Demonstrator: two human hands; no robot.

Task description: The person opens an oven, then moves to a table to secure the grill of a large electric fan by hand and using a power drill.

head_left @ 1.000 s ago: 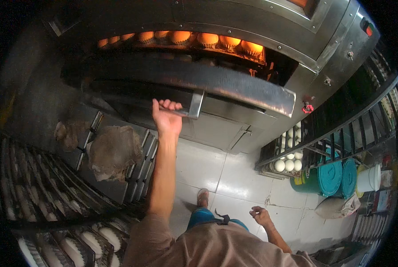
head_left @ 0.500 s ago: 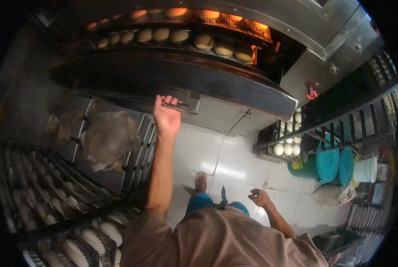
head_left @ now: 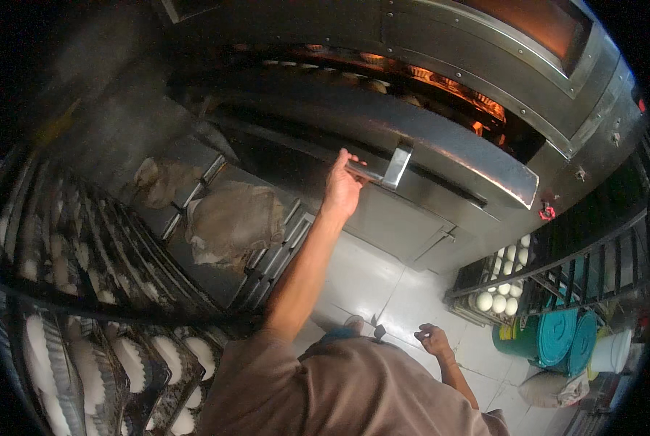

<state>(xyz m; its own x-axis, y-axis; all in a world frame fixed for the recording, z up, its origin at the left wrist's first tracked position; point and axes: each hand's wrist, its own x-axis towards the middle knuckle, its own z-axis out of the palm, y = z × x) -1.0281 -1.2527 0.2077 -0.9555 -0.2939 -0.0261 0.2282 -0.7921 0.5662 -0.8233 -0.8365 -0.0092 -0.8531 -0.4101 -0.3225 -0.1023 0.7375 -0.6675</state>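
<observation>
My left hand is closed round the metal handle on the front of a dark oven door. The door stands partly open, tilted up. Through the narrow gap above it, buns in fluted cups show in the orange glow of the oven. My right hand hangs low over the tiled floor, fingers loosely bent and apart, with nothing seen in it.
Brown cloths lie on a metal rack surface at the left. Below them, a tray rack holds pale dough in fluted cups. At the right stand a rack with round white dough balls, teal-lidded buckets and a sack.
My left hand has raised the oven door by its handle, narrowing the opening so fewer buns show. The view has shifted left. My right hand still hangs low.
</observation>
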